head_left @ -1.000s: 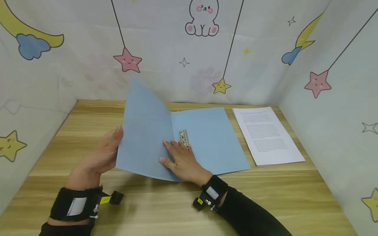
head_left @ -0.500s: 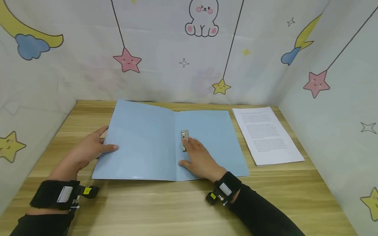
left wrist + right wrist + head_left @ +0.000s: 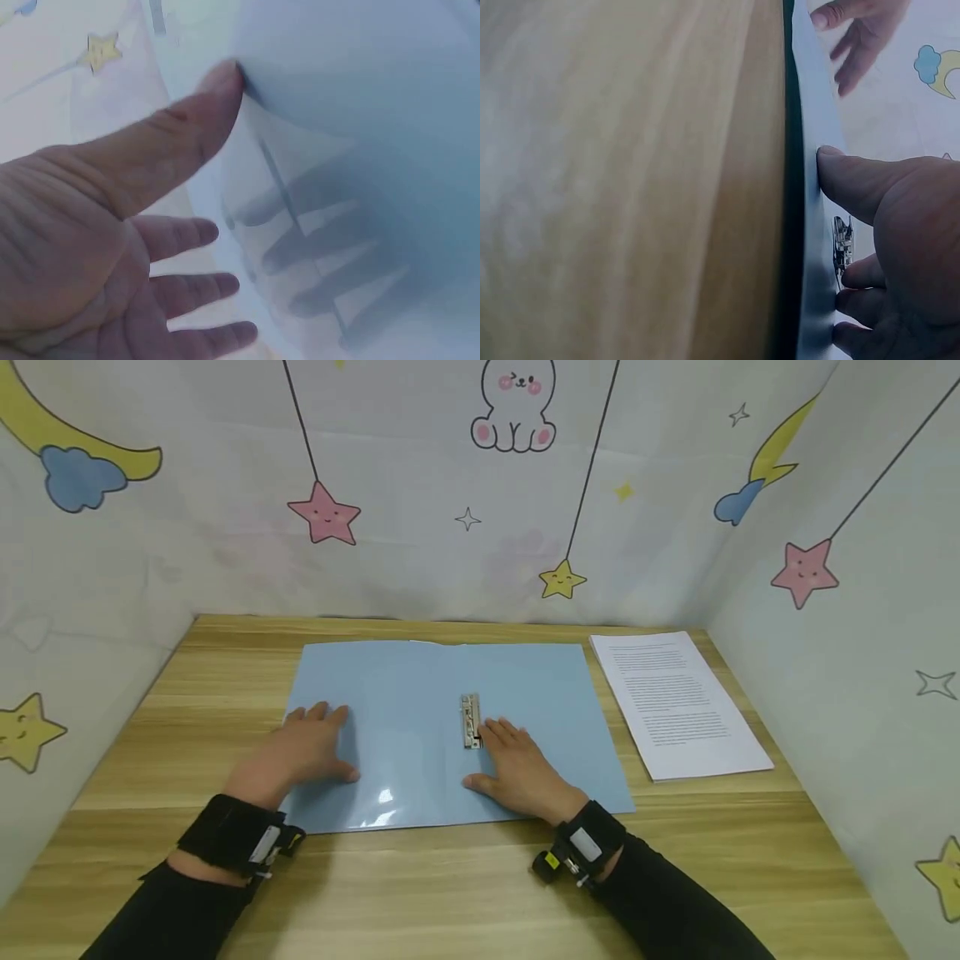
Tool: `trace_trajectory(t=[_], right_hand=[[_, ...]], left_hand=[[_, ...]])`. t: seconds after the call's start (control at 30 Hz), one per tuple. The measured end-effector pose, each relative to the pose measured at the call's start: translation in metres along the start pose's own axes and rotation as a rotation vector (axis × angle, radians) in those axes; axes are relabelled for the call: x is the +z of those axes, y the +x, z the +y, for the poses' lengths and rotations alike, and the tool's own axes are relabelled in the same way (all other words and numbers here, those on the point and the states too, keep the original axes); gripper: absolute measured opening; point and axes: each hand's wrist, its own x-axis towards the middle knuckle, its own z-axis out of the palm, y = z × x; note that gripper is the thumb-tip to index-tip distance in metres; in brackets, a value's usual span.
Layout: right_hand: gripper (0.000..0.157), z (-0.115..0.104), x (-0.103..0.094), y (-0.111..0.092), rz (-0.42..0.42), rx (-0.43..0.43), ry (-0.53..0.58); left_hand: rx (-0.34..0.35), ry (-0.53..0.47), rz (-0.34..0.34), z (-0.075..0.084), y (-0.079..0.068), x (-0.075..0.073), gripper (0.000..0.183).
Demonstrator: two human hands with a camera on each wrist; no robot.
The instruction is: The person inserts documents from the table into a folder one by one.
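A light blue folder lies spread open and nearly flat on the wooden table. Its metal clip sits just right of the fold and also shows in the right wrist view. Over the left cover is my left hand, fingers spread; in the left wrist view its thumb tip meets or nearly meets the glossy cover, and the other fingers cast shadows there. My right hand rests on the right cover with fingers extended, fingertips beside the clip's lower end. Neither hand grips anything.
A stack of printed paper lies to the right of the folder, near the right wall. Bare wooden table runs along the front. Patterned fabric walls rise behind and at both sides.
The folder's left cover has come down from raised to nearly flat. My left hand has let go of its edge and moved over the cover. My right hand has shifted right, off the clip.
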Motion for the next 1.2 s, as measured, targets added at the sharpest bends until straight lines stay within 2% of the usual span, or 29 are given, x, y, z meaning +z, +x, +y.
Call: trace_trajectory(t=[0.17,0.33,0.47,0.6,0.7,0.87,1.07,1.2], right_hand=[[0.084,0.0,0.0,-0.001,0.005,-0.017,-0.043],[0.08,0.004,-0.007,0.004,0.037,-0.043,-0.097],[0.061,0.008,-0.016,0.015,0.071,-0.038,-0.053],[0.039,0.01,-0.023,0.031,0.087,0.017,0.102],[0.032,0.011,-0.021,0.04,0.1,0.084,0.211],[0.035,0.008,-0.014,0.046,0.119,0.143,0.309],[0.043,0.008,-0.007,0.044,0.127,0.148,0.309],[0.048,0.006,-0.005,0.044,0.154,0.128,0.292]], left_hand=[[0.119,-0.011,-0.056,0.04,0.025,0.01,0.106],[0.166,-0.058,-0.045,0.068,0.053,0.017,0.114],[0.164,-0.032,-0.054,0.082,0.065,0.023,0.12],[0.121,-0.007,-0.08,0.088,0.065,0.026,0.121],[0.102,-0.009,-0.088,0.089,0.062,0.025,0.12],[0.075,-0.021,-0.115,0.088,0.059,0.023,0.12],[0.064,-0.019,-0.147,0.089,0.059,0.024,0.12],[0.067,-0.007,-0.121,0.089,0.061,0.025,0.121]])
